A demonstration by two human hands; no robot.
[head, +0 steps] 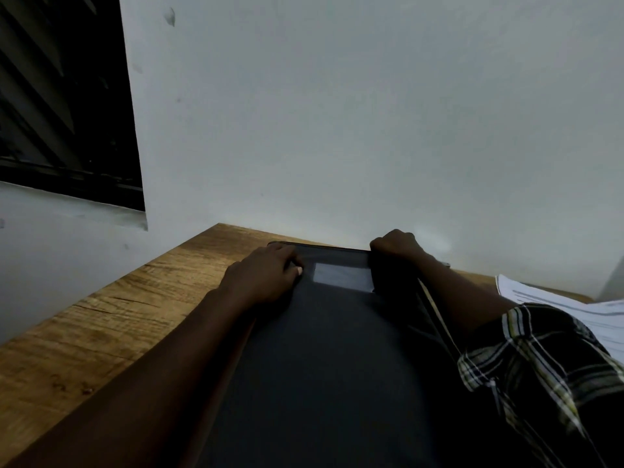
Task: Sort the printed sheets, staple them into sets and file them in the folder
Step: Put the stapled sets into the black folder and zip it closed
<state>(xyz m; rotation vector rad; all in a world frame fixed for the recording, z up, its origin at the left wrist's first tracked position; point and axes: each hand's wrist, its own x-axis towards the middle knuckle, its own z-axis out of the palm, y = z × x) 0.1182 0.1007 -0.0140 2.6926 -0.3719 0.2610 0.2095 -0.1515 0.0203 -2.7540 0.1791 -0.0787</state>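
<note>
A: Black folder [324, 349], flat on a wooden desk [101, 315]: where are the hands?
B: Right hand [396, 246] clamps its far corner; left hand [260, 275] rests on the folder left of that grip, its own hold unclear. Printed sheets [574, 302] lie right of it.

A wooden bench [101, 332] with a rough brown grain runs from the near left towards a plain pale wall [371, 113], which it meets at its far edge, and a few small reddish specks [87, 390] lie on its near left part. High on the left, a dark window [60, 96] with slanted slats is set into the wall above a pale sill [84, 211]. A small scuff [170, 16] marks the wall just right of the window's upper corner.
</note>
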